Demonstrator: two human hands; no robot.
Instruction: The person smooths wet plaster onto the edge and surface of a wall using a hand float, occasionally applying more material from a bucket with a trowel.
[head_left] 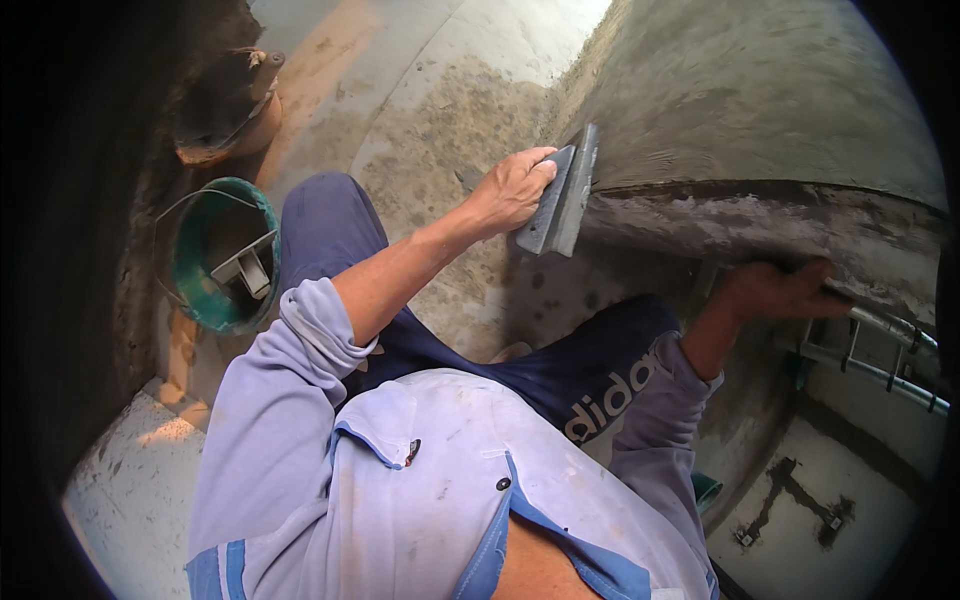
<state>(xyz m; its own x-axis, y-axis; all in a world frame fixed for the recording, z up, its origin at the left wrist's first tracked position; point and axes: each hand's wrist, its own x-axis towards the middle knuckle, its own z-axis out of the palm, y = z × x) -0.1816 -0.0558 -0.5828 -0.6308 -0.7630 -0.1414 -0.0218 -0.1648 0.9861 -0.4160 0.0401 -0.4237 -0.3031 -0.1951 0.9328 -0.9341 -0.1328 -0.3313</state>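
Observation:
My left hand is closed around a grey plastering trowel. Its blade stands nearly upright beside the end of the low wall edge, and I cannot tell whether it touches. Above that edge rises a wall coated in smeared grey plaster. My right hand is in shadow under the rough lower border of this wall, fingers stretched out toward the right. It seems to rest against the border and holds nothing I can see.
At left stands a green bucket with a float-like tool in it. Behind it is an orange-brown bucket. Metal pipes run past my right hand. Below them, a pale surface has dark patches. The floor is stained.

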